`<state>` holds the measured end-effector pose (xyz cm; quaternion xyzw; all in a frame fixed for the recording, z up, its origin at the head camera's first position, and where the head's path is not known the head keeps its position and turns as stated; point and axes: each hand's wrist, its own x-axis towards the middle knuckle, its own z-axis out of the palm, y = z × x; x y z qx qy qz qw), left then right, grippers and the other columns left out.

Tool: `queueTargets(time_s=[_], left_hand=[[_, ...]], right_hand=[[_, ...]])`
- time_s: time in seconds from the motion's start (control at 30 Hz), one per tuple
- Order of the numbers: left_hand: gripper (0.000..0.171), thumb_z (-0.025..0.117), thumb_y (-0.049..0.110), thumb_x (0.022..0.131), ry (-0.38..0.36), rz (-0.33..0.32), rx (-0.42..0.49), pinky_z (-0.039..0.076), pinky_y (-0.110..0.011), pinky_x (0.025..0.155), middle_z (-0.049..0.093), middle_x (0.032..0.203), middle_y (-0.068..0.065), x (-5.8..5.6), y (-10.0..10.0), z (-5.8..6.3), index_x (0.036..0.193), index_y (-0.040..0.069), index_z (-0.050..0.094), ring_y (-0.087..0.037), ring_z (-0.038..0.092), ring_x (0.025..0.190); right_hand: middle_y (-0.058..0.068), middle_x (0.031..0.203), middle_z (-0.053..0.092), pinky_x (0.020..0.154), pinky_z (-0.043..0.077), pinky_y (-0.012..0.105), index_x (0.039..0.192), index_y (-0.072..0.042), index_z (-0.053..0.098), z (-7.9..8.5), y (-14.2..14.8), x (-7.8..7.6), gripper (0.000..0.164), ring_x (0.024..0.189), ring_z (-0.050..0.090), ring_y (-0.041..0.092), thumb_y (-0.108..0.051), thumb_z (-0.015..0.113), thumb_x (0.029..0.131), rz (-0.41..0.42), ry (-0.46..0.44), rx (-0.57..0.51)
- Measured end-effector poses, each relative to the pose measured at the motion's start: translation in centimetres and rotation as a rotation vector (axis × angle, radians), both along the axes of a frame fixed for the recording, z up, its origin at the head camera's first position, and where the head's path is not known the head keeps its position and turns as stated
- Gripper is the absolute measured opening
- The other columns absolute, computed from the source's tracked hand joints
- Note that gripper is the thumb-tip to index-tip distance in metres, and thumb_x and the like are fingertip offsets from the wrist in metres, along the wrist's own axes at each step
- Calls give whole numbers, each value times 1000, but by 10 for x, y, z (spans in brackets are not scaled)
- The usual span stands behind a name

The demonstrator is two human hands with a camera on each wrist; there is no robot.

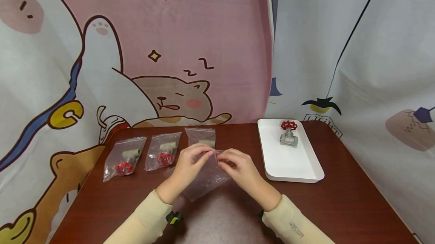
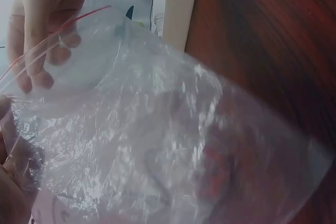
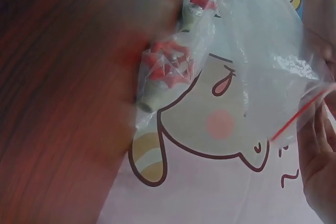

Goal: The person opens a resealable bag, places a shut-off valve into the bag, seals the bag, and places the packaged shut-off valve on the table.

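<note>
A clear zip-lock bag [image 1: 205, 183] with a red zip strip [image 2: 68, 23] hangs between both hands over the table. My left hand [image 1: 190, 165] pinches the bag's top edge at the left end of the strip. At the other end, my right hand [image 1: 242, 168] pinches the same edge between thumb and fingers. The film is wrinkled and see-through, and its lower corner points down toward the table. Just behind the left hand lies another bag [image 1: 200, 133] with a pale fitting partly hidden by the fingers.
To the left lie two bags, one [image 1: 117, 153] outermost and one [image 1: 154, 145] beside it, each holding a red-handled valve. A white tray [image 1: 289, 164] at the right holds a metal valve [image 1: 289, 138] with a red handwheel. Printed cloth [image 1: 221, 28] hangs behind the brown table [image 1: 343, 198].
</note>
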<state>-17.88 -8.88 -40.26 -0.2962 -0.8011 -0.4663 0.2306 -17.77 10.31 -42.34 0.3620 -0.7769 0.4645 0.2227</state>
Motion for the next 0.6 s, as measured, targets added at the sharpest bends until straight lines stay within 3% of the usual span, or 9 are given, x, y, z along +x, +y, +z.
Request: queueTargets(time_s=[0.07,0.2,0.3,0.5,0.6], left_hand=[[9,67,8,86,14,-12,-15,53,-28,79,71,92,-3,-5,-2,-7,93,8,73,-16,66,89],[11,69,13,86,30,-20,-59,52,-27,84,71,96,-1,-5,-4,-6,95,11,74,-14,66,94],[12,69,15,86,40,-30,-80,52,-27,86,71,99,0,-5,-5,-6,97,12,74,-14,66,97],[15,68,15,87,32,-72,-64,52,-27,86,71,103,-2,-5,-7,-8,100,11,74,-16,65,101],[14,67,14,87,18,-77,-39,52,-25,85,71,102,-2,-5,-7,-10,99,10,74,-15,66,99]], right_hand=[[4,95,68,66,53,19,98,-6,70,1,-1,1,23,78,65,12,-6,77,76,11,-35,28],[5,106,66,74,55,27,112,-5,66,1,1,1,51,90,65,18,-16,86,66,11,-57,106],[4,112,62,76,55,30,118,-6,63,3,3,1,63,95,62,20,-23,88,62,15,-54,160],[3,117,59,80,54,30,118,-7,62,5,6,1,70,102,60,18,-31,89,58,16,-50,217],[3,110,63,77,54,28,115,-9,63,4,7,2,59,95,62,18,-24,88,64,32,-70,205]])
